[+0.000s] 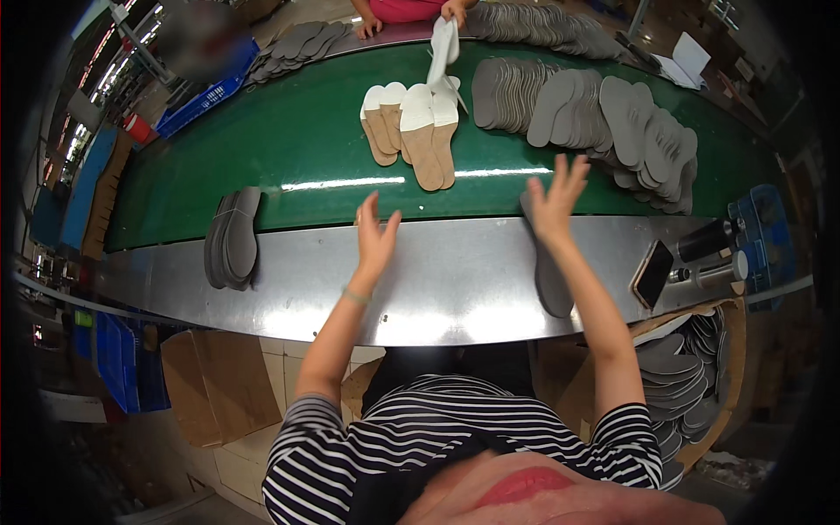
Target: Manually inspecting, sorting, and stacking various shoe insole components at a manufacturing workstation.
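Note:
My left hand (374, 241) hovers above the metal ledge near the belt's edge, fingers apart and nothing in it. My right hand (558, 203) is spread open over the upper end of a grey insole (551, 278) on the ledge; whether the palm touches it I cannot tell. Ahead of both hands, several white-and-tan insoles (429, 140) lie on the green belt. A bundle of grey insoles (233, 238) rests on the ledge at the left. Large rows of grey insoles (516, 96) stand on the belt at the right.
Across the belt (306, 157), a co-worker's hand (454, 10) holds white insole pieces (444, 48). A phone (653, 275), a dark bottle (707, 239) and a blue basket (763, 219) sit at the right. A carton (733, 367) of grey insoles stands below the metal ledge (446, 302).

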Tool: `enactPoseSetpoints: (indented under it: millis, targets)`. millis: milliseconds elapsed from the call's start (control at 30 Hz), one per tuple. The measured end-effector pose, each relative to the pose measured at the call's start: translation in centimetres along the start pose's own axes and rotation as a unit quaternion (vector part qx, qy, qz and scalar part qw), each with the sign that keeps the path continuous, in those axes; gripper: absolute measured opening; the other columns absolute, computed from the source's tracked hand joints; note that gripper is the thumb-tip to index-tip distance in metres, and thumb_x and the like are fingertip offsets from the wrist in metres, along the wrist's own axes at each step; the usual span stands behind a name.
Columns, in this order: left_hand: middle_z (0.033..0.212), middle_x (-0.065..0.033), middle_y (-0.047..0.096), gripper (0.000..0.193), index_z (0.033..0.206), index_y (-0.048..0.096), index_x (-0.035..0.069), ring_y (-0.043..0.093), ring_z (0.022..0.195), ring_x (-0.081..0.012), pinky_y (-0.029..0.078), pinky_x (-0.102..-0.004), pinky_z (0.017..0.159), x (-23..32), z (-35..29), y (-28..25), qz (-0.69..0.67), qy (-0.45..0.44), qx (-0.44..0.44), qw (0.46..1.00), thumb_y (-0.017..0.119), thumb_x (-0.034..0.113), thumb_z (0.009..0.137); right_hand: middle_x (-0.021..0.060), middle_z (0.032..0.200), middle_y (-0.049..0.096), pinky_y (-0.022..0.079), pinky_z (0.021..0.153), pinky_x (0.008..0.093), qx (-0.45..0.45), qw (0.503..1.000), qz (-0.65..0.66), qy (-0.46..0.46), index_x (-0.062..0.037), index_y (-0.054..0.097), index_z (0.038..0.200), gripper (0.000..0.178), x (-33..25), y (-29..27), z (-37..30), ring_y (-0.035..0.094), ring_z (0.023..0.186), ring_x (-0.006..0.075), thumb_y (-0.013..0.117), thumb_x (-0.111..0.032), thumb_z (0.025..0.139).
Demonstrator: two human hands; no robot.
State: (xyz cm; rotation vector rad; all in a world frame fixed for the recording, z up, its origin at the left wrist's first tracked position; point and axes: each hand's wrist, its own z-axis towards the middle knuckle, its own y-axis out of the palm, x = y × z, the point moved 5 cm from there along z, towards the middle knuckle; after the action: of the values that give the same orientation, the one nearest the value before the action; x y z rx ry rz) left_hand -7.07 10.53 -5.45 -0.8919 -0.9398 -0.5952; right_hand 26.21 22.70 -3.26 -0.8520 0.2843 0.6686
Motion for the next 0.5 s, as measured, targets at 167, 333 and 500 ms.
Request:
enactPoseSetpoints:
  millis: [167,333,500]
  targets:
    - [0.131,-0.0247,0.045,0.079,0.135,0.043,0.001,0.043,0.123,-0.038,0.036,-0.0427,0.105,-4.4,13.3,4.8,0.098,-0.086,-0.011,0.991,0.078,0.037,0.073,0.0254,0.155,0.005,0.009,0.114,0.0578,-0.067,0.992,0.096,0.047,0.0015,0.026,0.145,0.073,-4.6,7.2,-5.1,0.005,0.143,0.0446,0.055,-0.041,0.094]
    - [0.138,-0.0269,0.04,0.093,0.137,0.041,-0.002,0.037,0.131,-0.0408,0.035,-0.0444,0.107,-8.7,21.0,4.1,0.181,-0.221,-0.003,0.958,0.083,0.04,0.066,0.0241,0.154,0.013,0.013,0.117,0.0503,-0.105,0.99,0.074,0.058,0.0055,0.029,0.142,0.07,-5.5,7.1,-5.2,0.01,0.144,0.0397,0.055,-0.038,0.094]
    - [0.129,-0.0269,0.053,0.085,0.127,0.049,-0.011,0.05,0.123,-0.039,0.043,-0.0428,0.101,-11.8,24.9,6.4,0.066,-0.273,0.035,0.959,0.082,0.04,0.067,0.0243,0.153,0.015,0.015,0.116,0.0502,-0.133,0.987,0.058,0.067,0.0087,0.031,0.14,0.076,-6.2,7.4,-5.3,0.012,0.144,0.0398,0.06,-0.042,0.09]
